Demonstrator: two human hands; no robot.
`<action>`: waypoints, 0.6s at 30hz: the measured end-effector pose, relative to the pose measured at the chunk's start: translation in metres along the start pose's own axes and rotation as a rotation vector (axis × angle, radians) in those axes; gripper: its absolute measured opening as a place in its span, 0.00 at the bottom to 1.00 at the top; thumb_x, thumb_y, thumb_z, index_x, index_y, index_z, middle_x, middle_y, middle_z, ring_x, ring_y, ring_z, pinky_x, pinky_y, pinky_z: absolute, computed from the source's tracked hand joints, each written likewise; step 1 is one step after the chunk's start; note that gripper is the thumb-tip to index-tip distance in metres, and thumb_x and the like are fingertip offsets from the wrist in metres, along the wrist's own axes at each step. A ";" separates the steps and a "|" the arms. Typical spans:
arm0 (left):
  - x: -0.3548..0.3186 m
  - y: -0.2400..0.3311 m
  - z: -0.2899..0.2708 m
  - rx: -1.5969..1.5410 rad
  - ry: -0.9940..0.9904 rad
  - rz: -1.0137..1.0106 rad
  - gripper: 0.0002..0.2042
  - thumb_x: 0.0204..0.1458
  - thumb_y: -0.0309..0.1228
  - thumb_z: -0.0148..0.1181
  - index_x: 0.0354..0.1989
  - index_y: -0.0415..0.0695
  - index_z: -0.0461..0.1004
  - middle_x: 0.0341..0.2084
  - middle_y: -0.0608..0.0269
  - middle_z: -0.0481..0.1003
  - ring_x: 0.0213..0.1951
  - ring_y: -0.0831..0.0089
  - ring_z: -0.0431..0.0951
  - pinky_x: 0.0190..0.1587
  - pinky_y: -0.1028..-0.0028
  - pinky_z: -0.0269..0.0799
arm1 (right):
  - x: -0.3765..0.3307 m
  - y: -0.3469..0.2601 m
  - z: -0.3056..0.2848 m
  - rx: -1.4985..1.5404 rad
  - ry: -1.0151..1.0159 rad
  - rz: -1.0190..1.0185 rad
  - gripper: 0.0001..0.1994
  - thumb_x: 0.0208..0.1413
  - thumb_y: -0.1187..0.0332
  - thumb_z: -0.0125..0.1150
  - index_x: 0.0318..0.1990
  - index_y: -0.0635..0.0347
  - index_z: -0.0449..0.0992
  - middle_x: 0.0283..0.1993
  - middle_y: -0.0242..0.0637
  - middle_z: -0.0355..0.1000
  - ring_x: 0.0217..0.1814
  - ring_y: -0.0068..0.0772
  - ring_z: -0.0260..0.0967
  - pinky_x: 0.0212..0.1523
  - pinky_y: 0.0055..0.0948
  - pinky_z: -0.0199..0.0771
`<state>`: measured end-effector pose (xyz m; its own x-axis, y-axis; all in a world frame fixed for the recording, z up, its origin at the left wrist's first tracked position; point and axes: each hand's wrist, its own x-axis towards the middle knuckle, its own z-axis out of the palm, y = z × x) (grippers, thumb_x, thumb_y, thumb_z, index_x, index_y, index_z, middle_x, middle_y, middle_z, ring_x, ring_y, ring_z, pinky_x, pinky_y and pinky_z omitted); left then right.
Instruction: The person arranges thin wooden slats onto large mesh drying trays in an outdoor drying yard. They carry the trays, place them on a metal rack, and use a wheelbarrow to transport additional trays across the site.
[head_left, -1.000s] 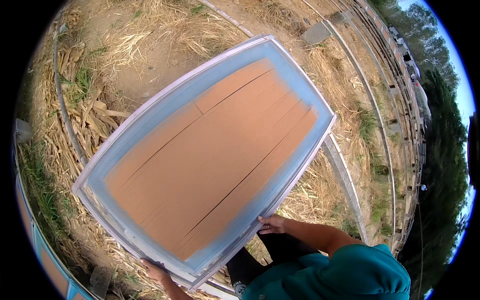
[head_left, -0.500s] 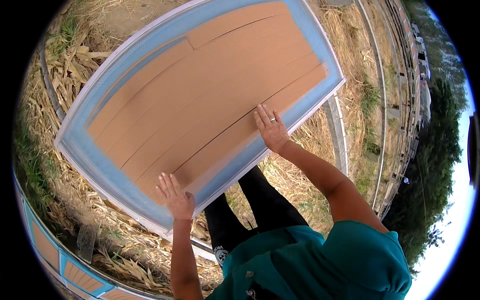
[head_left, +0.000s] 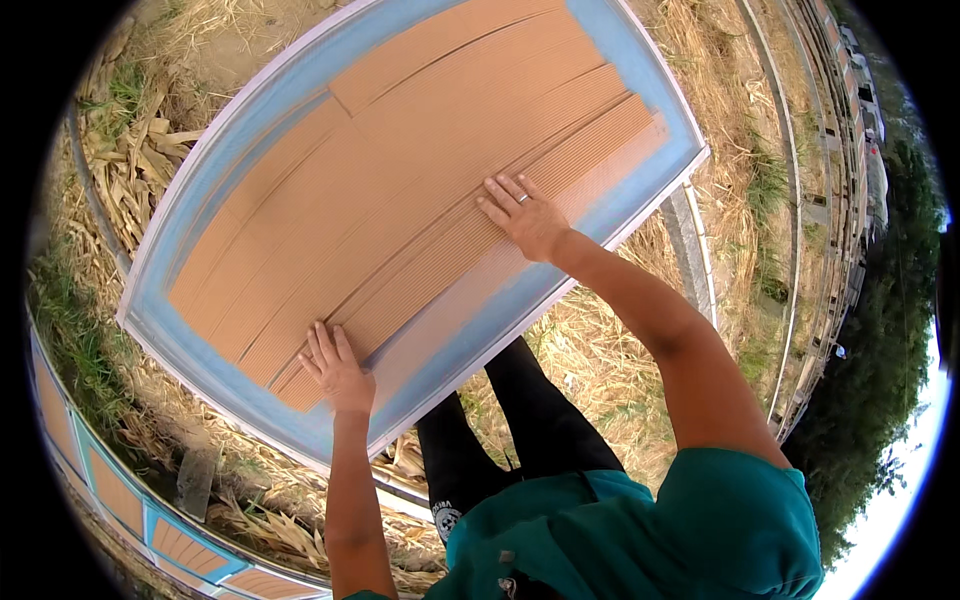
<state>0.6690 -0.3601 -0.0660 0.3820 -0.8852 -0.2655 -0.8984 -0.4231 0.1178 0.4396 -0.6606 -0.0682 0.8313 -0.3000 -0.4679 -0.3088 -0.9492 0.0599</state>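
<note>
A large framed tray of blue mesh [head_left: 655, 170] spreads before me, its rim pale. Brown ribbed strips [head_left: 400, 150], made of fine parallel lines, lie side by side across it. Both hands rest flat on the nearest strip [head_left: 430, 290]. My left hand [head_left: 340, 375] presses near its left end, fingers stretched forward. Farther along to the right, my right hand [head_left: 528, 222] lies with fingers spread and a ring on one of them. Between that strip and the near rim, a bare band of mesh carries pale brown residue. Neither hand grips anything.
A concrete post [head_left: 690, 250] stands under the tray's right side. Dry husks [head_left: 140, 165] and straw cover the ground. More blue-framed trays [head_left: 115, 485] with brown strips stand at lower left. Long rails [head_left: 785, 130] run along the right, with trees beyond.
Both hands have slid away from me, and the nearest strip has moved with them toward the other strips. The bare mesh band by the near rim is wider.
</note>
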 end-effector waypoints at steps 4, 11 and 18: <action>-0.031 0.004 0.017 -0.038 -0.108 -0.030 0.37 0.33 0.24 0.58 0.57 0.39 0.52 0.51 0.54 0.60 0.53 0.57 0.60 0.59 0.41 0.42 | -0.018 -0.001 0.002 -0.006 -0.122 -0.039 0.33 0.46 0.68 0.56 0.62 0.57 0.52 0.58 0.37 0.54 0.64 0.37 0.47 0.66 0.53 0.31; 0.027 -0.034 -0.005 -0.054 0.073 -0.042 0.38 0.31 0.22 0.59 0.57 0.40 0.53 0.52 0.51 0.58 0.55 0.52 0.58 0.59 0.44 0.44 | 0.024 0.027 -0.057 0.016 -0.060 -0.004 0.31 0.47 0.69 0.55 0.61 0.57 0.53 0.59 0.39 0.53 0.64 0.38 0.47 0.66 0.52 0.34; 0.027 -0.032 0.021 -0.008 -0.080 -0.101 0.41 0.28 0.23 0.61 0.59 0.41 0.51 0.60 0.50 0.51 0.62 0.54 0.49 0.61 0.47 0.39 | 0.052 0.024 -0.006 0.016 -0.018 -0.071 0.33 0.47 0.69 0.55 0.62 0.56 0.50 0.63 0.41 0.49 0.67 0.40 0.43 0.66 0.51 0.36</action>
<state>0.7037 -0.3667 -0.0968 0.4514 -0.8199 -0.3522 -0.8544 -0.5109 0.0942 0.4778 -0.6994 -0.0859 0.8430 -0.2303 -0.4861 -0.2572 -0.9663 0.0116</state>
